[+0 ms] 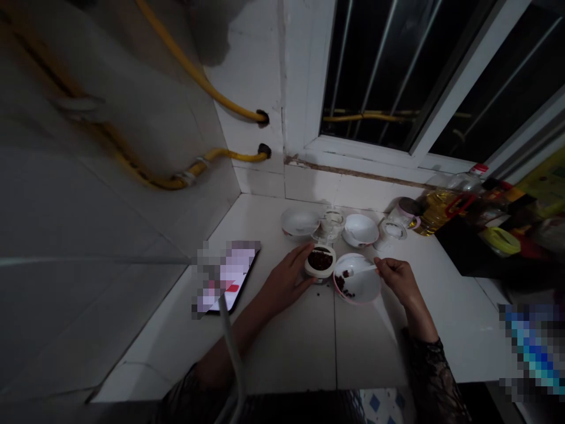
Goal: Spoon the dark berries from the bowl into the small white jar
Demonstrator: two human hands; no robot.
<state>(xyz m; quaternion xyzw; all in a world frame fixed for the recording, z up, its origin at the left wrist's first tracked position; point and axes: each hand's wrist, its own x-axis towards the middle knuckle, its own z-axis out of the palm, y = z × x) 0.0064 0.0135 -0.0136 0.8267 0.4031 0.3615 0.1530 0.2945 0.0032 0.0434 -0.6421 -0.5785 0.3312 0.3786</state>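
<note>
My left hand is wrapped around a small jar with a pale rim, resting on the counter. Dark reddish bits fill it, and its clear lid appears flipped back behind it. Just right of the jar stands a white bowl with a pinkish rim and some of the same dark bits on its left side. Between closed fingers, my right hand grips a white spoon, its tip down inside the bowl near the bits. A few dark crumbs lie on the counter below the jar.
Behind are two more bowls, one at left and one at right, plus clear jars. An oil bottle and a black box stand right. A lit phone lies left, near a grey cable.
</note>
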